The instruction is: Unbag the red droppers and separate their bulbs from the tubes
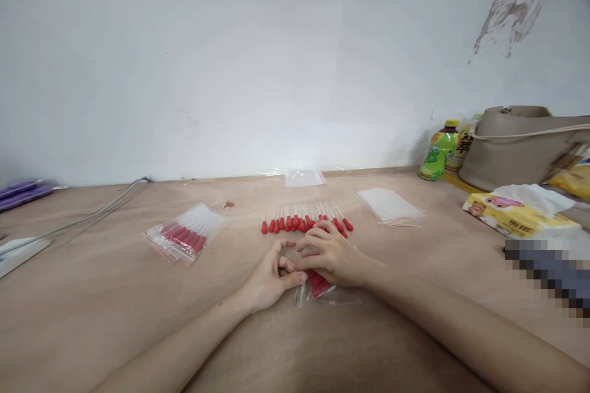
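Clear plastic bag point(303, 295) lies flat-ish on the surface point(115, 319), close in front of you, with red bulbs point(319, 283) showing through it. Both your hands are at it.

Left hand point(271, 276): fingers curled, thumb stretched to the bag's left side. Can't tell if you're pinching the film or just touching it.

Right hand point(330, 255): palm down over the bag, fingers bent and spread toward your left hand, covering its upper part. Grip is hidden, so can't tell whether it's closed on anything.

Just beyond your hands: a loose row of droppers point(295, 223), red ends toward you, thin clear stems toward the wall point(230, 67). Ends bunch up mid-row; your right fingertips overlap the near edge in view.

To the left: packed bags point(187, 233), overlapping, red ends visible inside. Past them, a grey cable point(108, 206) runs toward the wall, with a purple item point(25, 194) at the far left.

To the right: a fanned stack of flat bags point(389, 206). Another flat bag point(304, 179) lies by the wall, behind the row.

Far right: green bottle point(434, 153) upright beside a taupe handbag point(509, 144); nearer you, a yellow tissue pack point(516, 219) with a tissue sticking out. Dark item below it is pixelated, unreadable.
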A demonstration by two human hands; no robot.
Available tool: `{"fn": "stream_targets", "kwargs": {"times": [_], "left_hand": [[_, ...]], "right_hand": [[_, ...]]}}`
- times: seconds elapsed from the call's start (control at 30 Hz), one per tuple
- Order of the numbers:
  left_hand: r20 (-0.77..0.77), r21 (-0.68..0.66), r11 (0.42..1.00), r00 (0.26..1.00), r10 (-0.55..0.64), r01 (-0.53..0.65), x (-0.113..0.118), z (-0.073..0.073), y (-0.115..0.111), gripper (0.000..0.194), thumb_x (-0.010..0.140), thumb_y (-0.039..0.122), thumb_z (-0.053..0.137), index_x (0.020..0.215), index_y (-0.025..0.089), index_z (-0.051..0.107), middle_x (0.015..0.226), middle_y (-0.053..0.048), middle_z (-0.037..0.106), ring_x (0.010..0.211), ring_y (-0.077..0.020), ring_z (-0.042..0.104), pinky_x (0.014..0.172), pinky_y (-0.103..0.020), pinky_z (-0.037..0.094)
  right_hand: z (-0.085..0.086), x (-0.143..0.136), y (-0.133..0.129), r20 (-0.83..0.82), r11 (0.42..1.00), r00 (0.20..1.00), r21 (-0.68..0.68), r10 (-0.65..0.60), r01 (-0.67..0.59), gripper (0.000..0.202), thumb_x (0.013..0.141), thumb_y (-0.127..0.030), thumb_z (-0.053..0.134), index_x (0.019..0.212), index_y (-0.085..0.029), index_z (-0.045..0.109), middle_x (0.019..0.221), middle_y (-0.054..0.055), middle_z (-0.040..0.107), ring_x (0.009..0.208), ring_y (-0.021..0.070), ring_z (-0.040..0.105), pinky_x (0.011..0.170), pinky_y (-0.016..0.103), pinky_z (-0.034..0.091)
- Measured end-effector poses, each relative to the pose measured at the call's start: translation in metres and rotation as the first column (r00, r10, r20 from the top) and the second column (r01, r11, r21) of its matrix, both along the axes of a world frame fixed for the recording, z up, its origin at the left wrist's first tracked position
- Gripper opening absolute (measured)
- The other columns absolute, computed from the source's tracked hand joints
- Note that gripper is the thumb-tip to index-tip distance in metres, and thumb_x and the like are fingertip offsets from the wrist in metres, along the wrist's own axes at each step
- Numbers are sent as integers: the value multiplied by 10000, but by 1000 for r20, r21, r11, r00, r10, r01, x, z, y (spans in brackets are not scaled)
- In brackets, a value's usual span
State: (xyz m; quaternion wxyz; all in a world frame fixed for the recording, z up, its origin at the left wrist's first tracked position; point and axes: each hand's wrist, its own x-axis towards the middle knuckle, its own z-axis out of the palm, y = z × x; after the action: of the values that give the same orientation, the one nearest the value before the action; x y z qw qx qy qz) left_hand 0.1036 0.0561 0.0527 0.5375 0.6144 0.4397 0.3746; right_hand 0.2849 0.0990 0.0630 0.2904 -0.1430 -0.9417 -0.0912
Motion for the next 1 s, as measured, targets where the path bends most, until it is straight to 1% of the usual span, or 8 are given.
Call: {"fn": "stream_targets", "kwargs": {"times": [0.13,0.23,0.37,0.5,0.7,0.83,0.9,1.0], "left_hand": [[-70,11,1000,998,8,-8,0,1,-2,650,655,295,686,1161,154,304,601,72,525,564,-78,474,585,-223,339],[-71,44,999,997,23,-20,-1,1,-2,628,685,323,655,1179,149,309,597,72,509,549,-74,445,565,-216,319],[-54,82,996,998,34,-29,-1,4,-2,542,732,360,596,1158,145,340,594,64,491,564,-80,434,574,-218,315],[-70,116,993,997,38,-30,1,7,-3,481,761,335,558,1150,162,335,588,65,487,547,-80,428,557,-213,310],[-142,260,961,981,132,-92,6,-2,-5,342,768,254,518,1063,169,367,567,76,435,494,-70,395,487,-190,286],[-197,358,916,944,263,-180,2,-9,-1,290,727,165,498,1000,171,402,564,78,434,492,-76,413,490,-188,304],[-219,377,903,928,301,-204,-2,-9,1,280,716,146,484,985,173,412,563,76,450,505,-84,433,504,-191,321],[-274,403,902,920,282,-156,-7,-6,2,162,724,142,457,883,172,468,584,56,481,541,-95,455,523,-198,338]], "right_hand": [[-5,0,-1,-103,998,994,38,45,-41,209,852,-169,449,805,-253,634,835,-17,627,824,135,479,813,353,300],[-7,-1,-3,-132,998,990,56,39,-32,205,852,-148,431,800,-227,614,835,-20,641,822,136,480,806,349,309],[-6,-2,-6,-123,999,992,34,-1,5,216,859,-131,397,811,-209,593,849,-6,648,840,140,486,818,354,306],[-5,-3,-7,-78,999,997,40,-27,30,207,854,-120,387,822,-201,576,865,-3,643,867,139,481,844,356,292],[-7,-4,-5,-35,998,999,49,-32,33,194,841,-106,388,816,-195,559,874,-4,635,889,147,470,855,362,286],[-5,-3,-8,-16,1000,1000,25,6,-6,151,818,-123,418,822,-202,548,892,1,630,914,153,470,890,373,279],[-3,-1,-10,-42,1000,999,-2,14,-14,155,814,-116,410,822,-203,538,911,5,627,914,155,477,904,383,278],[-2,1,-11,-155,996,988,-88,-22,9,161,823,-104,386,830,-195,519,1033,37,594,937,160,482,864,365,328]]}}
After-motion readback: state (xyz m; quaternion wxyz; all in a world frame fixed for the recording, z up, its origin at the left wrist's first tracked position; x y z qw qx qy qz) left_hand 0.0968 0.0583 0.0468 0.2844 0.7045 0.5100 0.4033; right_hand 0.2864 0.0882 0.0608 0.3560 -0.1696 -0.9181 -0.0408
